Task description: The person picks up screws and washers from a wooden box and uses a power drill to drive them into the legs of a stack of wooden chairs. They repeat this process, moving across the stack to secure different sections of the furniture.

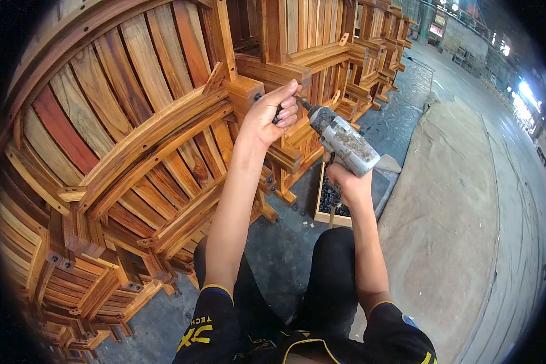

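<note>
My right hand [347, 183] grips a worn silver power driver [346, 142] by its handle, with the tool's nose pointing up and left. My left hand [272, 115] is closed with curled fingers beside a wooden bench post [246, 91], its fingertips close to the driver's bit [303, 103]. Part of a small black piece [278, 114] shows between those fingers; the rest is hidden. Just behind the left wrist stands a slatted wooden bench [139, 130] with a curved rail, and dark bolt heads dot its frame.
Below the driver sits a shallow wooden box [319, 206] holding many small black parts. More slatted wooden furniture [321, 54] runs in a row toward the back. A tan cloth sheet [443, 224] covers the floor at the right. Small white bits [308, 223] lie near my knees.
</note>
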`<state>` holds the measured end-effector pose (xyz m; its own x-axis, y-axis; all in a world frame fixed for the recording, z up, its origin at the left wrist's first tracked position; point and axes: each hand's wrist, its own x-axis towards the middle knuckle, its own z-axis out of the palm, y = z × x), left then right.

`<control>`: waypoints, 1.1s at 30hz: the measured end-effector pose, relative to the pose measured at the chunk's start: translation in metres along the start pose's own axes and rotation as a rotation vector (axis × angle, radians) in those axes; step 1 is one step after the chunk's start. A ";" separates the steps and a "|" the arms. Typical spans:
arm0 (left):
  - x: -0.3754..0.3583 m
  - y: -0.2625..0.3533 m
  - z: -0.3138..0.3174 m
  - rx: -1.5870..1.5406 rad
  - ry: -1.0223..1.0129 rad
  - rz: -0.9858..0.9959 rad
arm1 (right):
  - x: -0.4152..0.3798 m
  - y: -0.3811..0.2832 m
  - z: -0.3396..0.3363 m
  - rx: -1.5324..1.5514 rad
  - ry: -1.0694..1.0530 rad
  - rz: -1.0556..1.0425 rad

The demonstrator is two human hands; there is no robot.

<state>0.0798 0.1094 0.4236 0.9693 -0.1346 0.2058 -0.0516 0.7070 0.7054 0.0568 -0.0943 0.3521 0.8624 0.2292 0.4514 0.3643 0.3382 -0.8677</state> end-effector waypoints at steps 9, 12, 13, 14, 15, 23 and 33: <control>-0.017 0.031 0.050 0.398 0.063 0.206 | 0.022 -0.030 0.010 0.024 -0.014 -0.004; -0.014 0.059 0.070 0.388 0.035 0.210 | 0.046 -0.047 0.016 0.056 -0.047 -0.099; -0.012 0.070 0.075 0.414 0.000 0.247 | 0.055 -0.058 0.019 0.084 -0.081 -0.120; -0.008 0.080 0.080 0.387 -0.041 0.276 | 0.065 -0.074 0.025 0.067 -0.101 -0.171; -0.003 0.091 0.086 0.359 -0.081 0.303 | 0.076 -0.089 0.031 0.049 -0.119 -0.220; 0.036 0.154 0.110 0.052 -0.371 0.369 | 0.156 -0.173 0.061 0.019 -0.240 -0.224; 0.055 0.171 0.122 -0.094 -0.455 0.357 | 0.183 -0.198 0.074 -0.025 -0.281 -0.301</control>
<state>0.0945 0.1383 0.6381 0.6939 -0.1468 0.7050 -0.3145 0.8189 0.4801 0.1167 -0.0514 0.6217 0.5879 0.3646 0.7221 0.5969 0.4070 -0.6914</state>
